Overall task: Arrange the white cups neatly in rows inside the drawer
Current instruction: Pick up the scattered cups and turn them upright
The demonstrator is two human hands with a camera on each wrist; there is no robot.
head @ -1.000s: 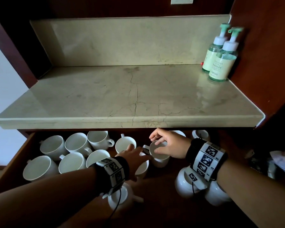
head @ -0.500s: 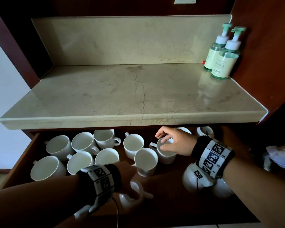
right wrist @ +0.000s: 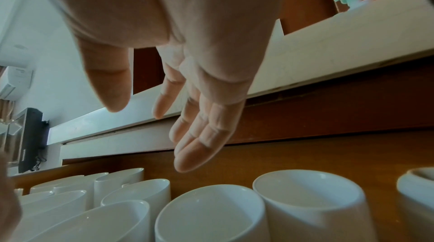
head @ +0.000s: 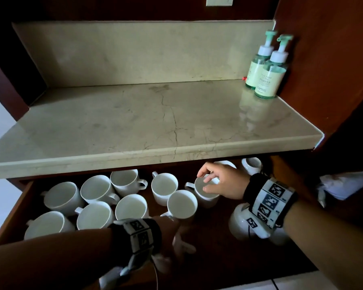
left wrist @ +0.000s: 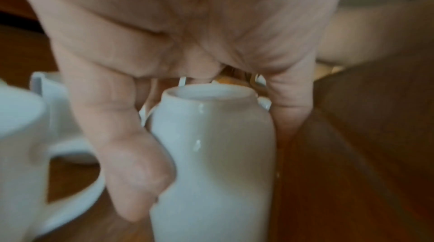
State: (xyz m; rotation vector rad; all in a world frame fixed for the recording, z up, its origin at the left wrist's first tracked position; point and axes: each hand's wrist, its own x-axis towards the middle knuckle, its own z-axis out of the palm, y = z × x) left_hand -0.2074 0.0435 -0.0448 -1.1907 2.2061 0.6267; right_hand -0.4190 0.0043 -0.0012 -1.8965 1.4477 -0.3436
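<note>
Several white cups stand mouth-up in the open wooden drawer (head: 216, 268), bunched at its left and middle. My right hand (head: 213, 182) hovers over one upright cup (head: 206, 198) in the back row. In the right wrist view its fingers (right wrist: 199, 144) are straight and spread above the cups, holding nothing. My left hand (head: 170, 230) is low near the drawer's front. The left wrist view shows its fingers (left wrist: 131, 171) curled round an upside-down cup (left wrist: 211, 162) that stands on the drawer floor. Another upright cup (head: 182, 204) stands just behind that hand.
A marble counter (head: 155, 158) overhangs the back of the drawer. Two green pump bottles (head: 268, 76) stand at its back right. Upside-down white cups (head: 239, 226) sit under my right wrist, one more cup (head: 252, 165) at the back right. A white cloth (head: 344, 185) lies right.
My right hand set its cup down in the back row and opened its fingers above it. My left hand drew back toward the drawer's front and took hold of an upside-down cup.
</note>
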